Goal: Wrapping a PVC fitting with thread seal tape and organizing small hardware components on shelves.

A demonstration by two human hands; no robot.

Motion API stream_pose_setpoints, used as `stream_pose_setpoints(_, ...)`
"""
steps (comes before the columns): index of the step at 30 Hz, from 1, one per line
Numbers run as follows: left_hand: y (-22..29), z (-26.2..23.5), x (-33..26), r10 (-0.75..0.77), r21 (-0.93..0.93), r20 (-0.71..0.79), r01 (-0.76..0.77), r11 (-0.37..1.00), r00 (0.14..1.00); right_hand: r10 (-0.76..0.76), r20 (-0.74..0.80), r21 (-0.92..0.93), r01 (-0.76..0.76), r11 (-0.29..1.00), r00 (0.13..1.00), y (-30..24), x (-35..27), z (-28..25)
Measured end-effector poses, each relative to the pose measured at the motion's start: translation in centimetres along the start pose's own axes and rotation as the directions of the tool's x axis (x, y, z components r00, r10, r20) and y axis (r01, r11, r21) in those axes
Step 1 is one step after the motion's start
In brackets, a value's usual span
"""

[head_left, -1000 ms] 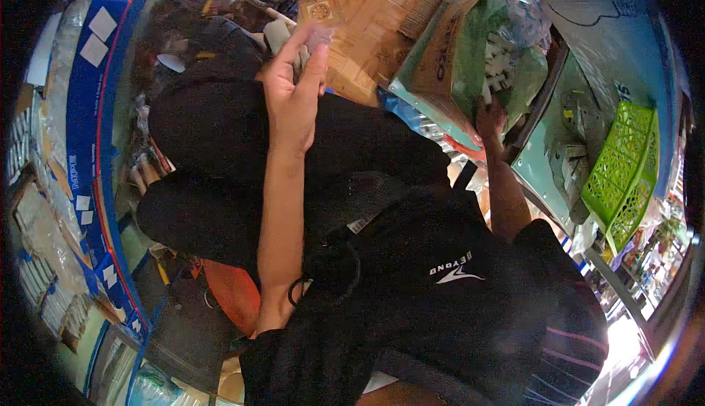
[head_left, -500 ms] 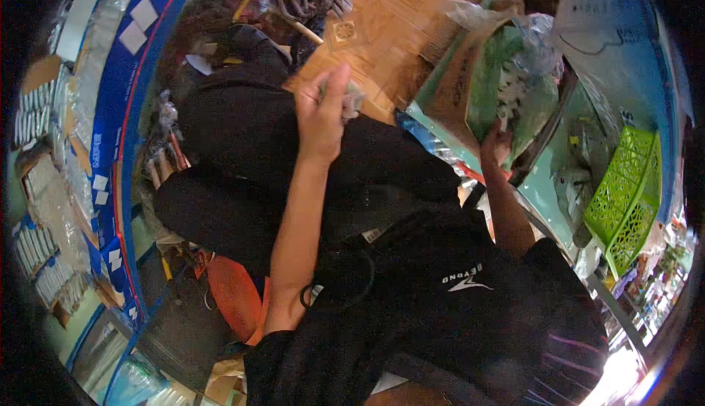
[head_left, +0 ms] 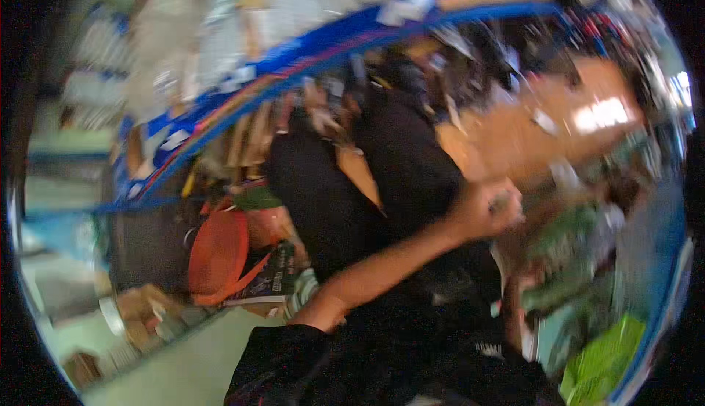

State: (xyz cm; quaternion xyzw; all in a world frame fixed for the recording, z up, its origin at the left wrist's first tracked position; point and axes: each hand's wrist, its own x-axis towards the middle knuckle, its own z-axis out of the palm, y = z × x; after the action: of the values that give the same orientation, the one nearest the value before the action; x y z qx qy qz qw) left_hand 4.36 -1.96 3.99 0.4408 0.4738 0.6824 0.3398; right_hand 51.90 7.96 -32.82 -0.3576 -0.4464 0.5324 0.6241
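Note:
My left hand [head_left: 501, 205] is raised over my dark-trousered lap, its fingers curled closed. A small greyish bit shows inside the curl, too blurred to name. My right hand [head_left: 523, 286] is low on the right, beside the green bag [head_left: 562, 259]. Blur and shadow hide its fingers, and I cannot tell whether it holds anything.
A blue-edged shelf [head_left: 294, 57] of plastic-wrapped packs curves across the upper left. A wood-patterned surface [head_left: 529, 130] lies beyond my knees. The orange-red round container [head_left: 219, 255] stands at left, a lime-green basket [head_left: 606, 362] at lower right.
The view has swung left and is now smeared. My left hand, still closed, appears farther right and lower, nearer the green bag. My right hand, earlier at the bag's opening, now shows only dimly.

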Motion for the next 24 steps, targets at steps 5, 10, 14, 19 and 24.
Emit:
stream_pose_setpoints(5, -1.6, -6.4, -3.2, -0.184, 0.215, -0.039, 0.187, 0.958, 0.982, 0.139, 0.157, -0.109, -0.122, 0.986, 0.978, -2.4, -6.7, 27.3)
stream_pose_setpoints(10, -2.4, -2.6, -2.2, -0.010, 0.201, 0.142, -0.019, 0.979, 0.990, 0.430, 0.320, 0.059, -0.471, 0.880, 0.844, -17.8, -6.3, 46.4)
stream_pose_setpoints(14, -1.3, -1.8, -2.9, 0.003, 0.647, 0.204, -0.137, 0.750, 0.979, 0.542, 0.438, 0.348, -0.691, 0.633, 0.717, -18.6, -4.4, 45.6)
stream_pose_setpoints(19, -1.2, -2.7, -2.6, 0.199, 0.770, 0.105, -0.206, 0.604, 0.974, 0.506, 0.232, -0.060, -0.507, 0.860, 0.830, -21.1, -0.4, 44.0)
stream_pose_setpoints(24, 2.7, -9.0, -0.1, 0.328, 0.700, 0.229, -0.389, 0.599, 0.917, 0.434, -0.050, -0.021, -0.435, 0.900, 0.900, -29.3, -0.3, 46.2)
